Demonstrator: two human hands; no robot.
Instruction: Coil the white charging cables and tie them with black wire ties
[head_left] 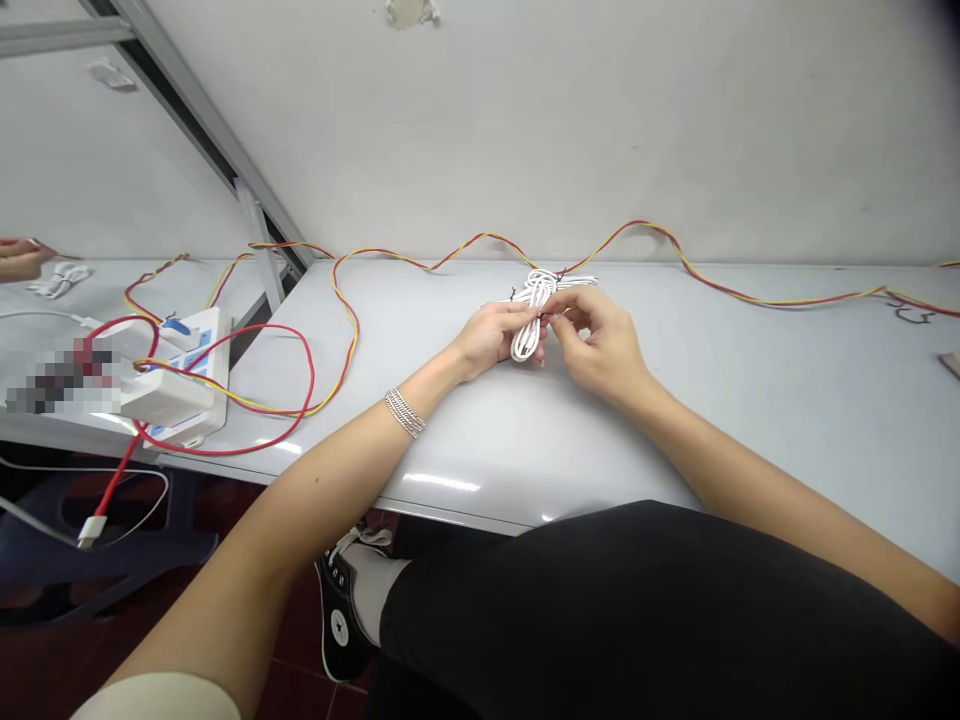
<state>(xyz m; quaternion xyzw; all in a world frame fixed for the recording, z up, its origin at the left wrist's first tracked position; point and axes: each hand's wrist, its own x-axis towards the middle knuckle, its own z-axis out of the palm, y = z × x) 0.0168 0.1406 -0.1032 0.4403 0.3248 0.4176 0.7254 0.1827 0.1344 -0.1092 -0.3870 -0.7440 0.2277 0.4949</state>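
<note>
A coiled white cable (526,341) is in my left hand (486,338), gripped between thumb and fingers, its looped end pointing down toward me. At the coil's waist, the thumb and forefinger of my right hand (596,338) pinch together on a thin dark twist tie (540,316), partly hidden by the fingertips. Just behind my hands, more white cable (577,282) lies bundled on the grey table (465,430), with bits of dark tie showing on it.
A red and yellow twisted wire (390,255) runs along the wall at the table's back. A white power strip (214,345) with plugs and a red cable (311,375) sits at left. Loose dark ties (911,310) lie at far right. A metal frame (217,120) leans left.
</note>
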